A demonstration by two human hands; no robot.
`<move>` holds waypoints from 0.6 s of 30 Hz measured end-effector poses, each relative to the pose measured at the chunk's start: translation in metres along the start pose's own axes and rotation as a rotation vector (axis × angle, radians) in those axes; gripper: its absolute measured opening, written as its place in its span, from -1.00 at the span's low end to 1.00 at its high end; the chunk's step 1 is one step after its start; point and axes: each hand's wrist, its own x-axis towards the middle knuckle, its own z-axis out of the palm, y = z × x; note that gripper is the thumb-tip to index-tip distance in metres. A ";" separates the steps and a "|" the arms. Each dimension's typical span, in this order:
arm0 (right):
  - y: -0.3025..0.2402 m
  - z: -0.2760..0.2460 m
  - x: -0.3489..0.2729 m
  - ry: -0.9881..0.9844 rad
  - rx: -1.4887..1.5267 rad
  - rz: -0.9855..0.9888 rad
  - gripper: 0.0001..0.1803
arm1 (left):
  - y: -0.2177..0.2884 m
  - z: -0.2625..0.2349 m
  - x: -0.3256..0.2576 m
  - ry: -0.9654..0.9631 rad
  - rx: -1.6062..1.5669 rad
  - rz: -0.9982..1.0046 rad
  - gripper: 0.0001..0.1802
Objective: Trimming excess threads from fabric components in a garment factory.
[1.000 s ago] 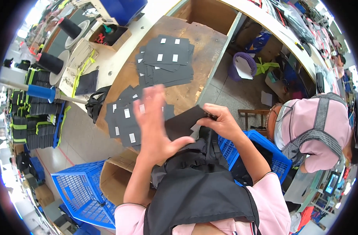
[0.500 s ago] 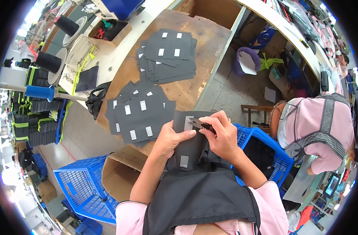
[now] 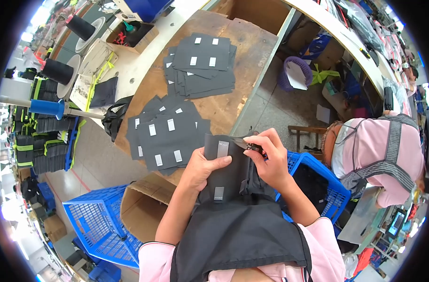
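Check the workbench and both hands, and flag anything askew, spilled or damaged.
Nothing looks damaged or spilled. The near pile of dark fabric pieces is fanned out loosely, unlike the squarer far pile. The left hand and right hand hold one dark piece with small snips at its top edge.

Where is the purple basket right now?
In the head view, the purple basket sits on the floor at the upper right, just past the right edge of the wooden table, with a white sheet of paper inside.
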 end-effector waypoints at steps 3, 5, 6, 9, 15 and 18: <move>-0.002 -0.003 0.000 -0.044 0.059 0.093 -0.72 | -0.001 0.002 0.001 0.002 -0.004 0.008 -0.66; -0.009 -0.008 0.001 -0.030 -0.117 -0.143 -0.71 | 0.000 0.002 -0.001 -0.009 0.004 0.020 -0.67; -0.012 -0.006 0.001 -0.033 -0.126 -0.127 -0.71 | 0.000 0.004 -0.002 -0.011 0.006 0.019 -0.67; -0.013 -0.001 0.000 -0.041 -0.186 -0.132 -0.71 | 0.001 0.009 -0.005 -0.024 0.026 0.066 -0.67; -0.012 -0.003 -0.002 -0.067 -0.246 -0.138 -0.71 | 0.001 0.011 -0.009 -0.006 0.066 0.064 -0.64; -0.012 -0.004 -0.004 -0.012 -0.209 -0.155 -0.72 | 0.001 0.014 -0.011 0.034 0.083 0.175 -0.57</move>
